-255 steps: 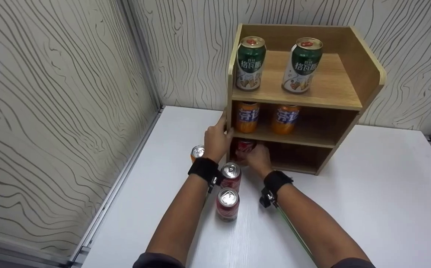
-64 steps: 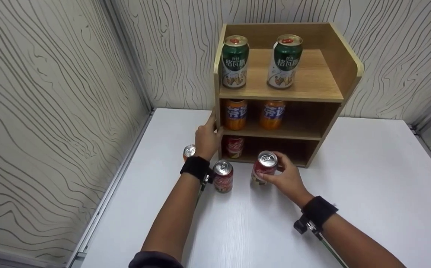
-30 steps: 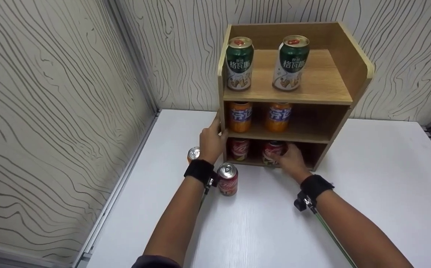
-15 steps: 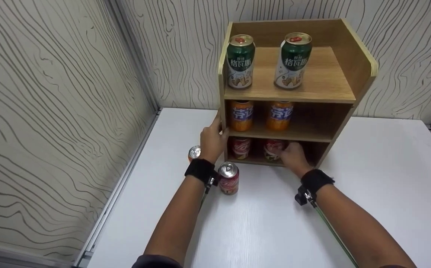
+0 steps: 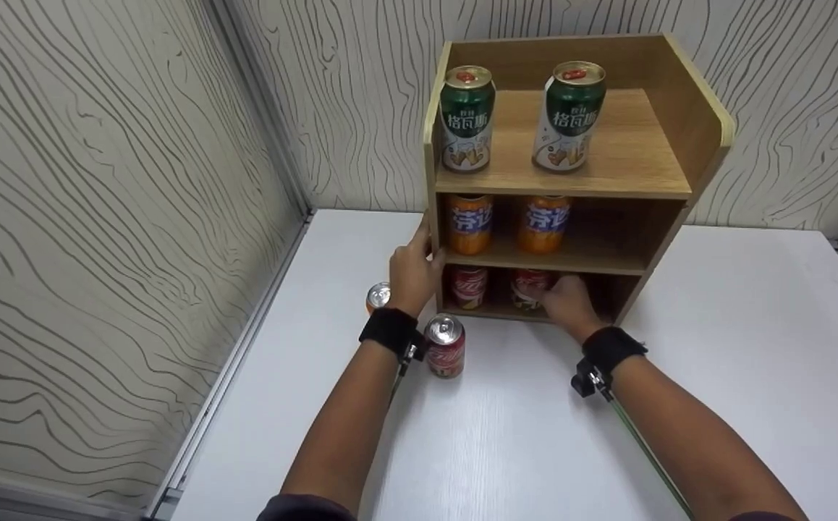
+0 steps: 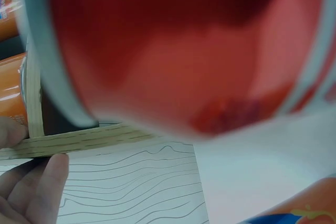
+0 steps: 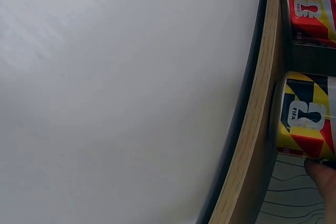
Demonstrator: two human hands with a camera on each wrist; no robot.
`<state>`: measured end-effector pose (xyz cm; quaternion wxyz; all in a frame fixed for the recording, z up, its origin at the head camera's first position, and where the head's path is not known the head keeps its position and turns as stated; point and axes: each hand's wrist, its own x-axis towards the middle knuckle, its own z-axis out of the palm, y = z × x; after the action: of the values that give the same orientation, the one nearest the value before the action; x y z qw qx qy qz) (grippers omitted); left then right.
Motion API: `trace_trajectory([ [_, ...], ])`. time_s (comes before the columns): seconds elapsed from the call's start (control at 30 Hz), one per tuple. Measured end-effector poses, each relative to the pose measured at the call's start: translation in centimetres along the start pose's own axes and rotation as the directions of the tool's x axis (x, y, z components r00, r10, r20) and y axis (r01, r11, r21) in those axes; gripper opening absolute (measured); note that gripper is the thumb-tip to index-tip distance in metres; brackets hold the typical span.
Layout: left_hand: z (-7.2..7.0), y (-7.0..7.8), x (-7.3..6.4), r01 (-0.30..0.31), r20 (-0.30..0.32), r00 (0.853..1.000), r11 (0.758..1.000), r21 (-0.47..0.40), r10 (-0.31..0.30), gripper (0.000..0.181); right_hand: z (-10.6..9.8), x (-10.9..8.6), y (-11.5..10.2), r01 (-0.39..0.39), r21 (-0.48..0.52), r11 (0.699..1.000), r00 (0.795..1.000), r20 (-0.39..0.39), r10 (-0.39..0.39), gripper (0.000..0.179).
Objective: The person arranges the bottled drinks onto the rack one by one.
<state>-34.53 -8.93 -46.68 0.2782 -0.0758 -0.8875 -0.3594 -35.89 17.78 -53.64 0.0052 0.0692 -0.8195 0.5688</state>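
My left hand [image 5: 412, 278] grips the left side panel of the wooden shelf [image 5: 432, 163]; the left wrist view shows the panel's edge between thumb and fingers [image 6: 50, 187]. In the bottom compartment my right hand [image 5: 571, 305] holds a red soda can [image 5: 530, 288] upright, thumb across its front. The right wrist view shows this can's patterned base end [image 7: 304, 119], with a fingertip against it. To its left stands another red soda can [image 5: 468, 288], apart from it. A third red soda can [image 5: 446, 354] stands on the table beside my left wrist.
Two orange soda cans [image 5: 471, 226] stand in the middle compartment. Two green-and-white cans [image 5: 467, 119] are on the top board. Partly hidden behind my left wrist is an orange can [image 5: 378, 295] on the white table [image 5: 745, 325]. Patterned walls [image 5: 361, 108] rise behind and left.
My right hand released the left red can, took a second from the table and moved it into the bottom compartment. In the last half second it barely moved. My left hand stayed on the panel.
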Motion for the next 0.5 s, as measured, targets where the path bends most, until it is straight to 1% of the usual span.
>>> trace_trajectory([
  [0.03,-0.02,0.01,-0.02,-0.001,0.0,1.0,1.0,-0.001,0.001,0.057,0.02,-0.03,-0.01,0.003,-0.014,1.0,1.0,-0.004,-0.003,0.053],
  [0.27,-0.04,-0.1,0.09,-0.004,-0.008,1.0,1.0,0.023,0.004,0.043,0.06,-0.35,-0.3,0.014,-0.15,0.989,1.0,-0.011,-0.016,0.049],
  [0.37,0.01,-0.12,0.17,-0.004,-0.009,1.0,1.0,0.028,0.004,0.041,0.04,-0.36,-0.3,0.015,-0.148,0.989,1.0,-0.018,-0.018,0.05],
  [0.5,0.05,-0.11,0.08,-0.005,-0.007,1.0,1.0,0.028,0.005,0.045,0.05,-0.42,-0.16,0.005,-0.14,0.99,1.0,-0.023,-0.008,0.051],
])
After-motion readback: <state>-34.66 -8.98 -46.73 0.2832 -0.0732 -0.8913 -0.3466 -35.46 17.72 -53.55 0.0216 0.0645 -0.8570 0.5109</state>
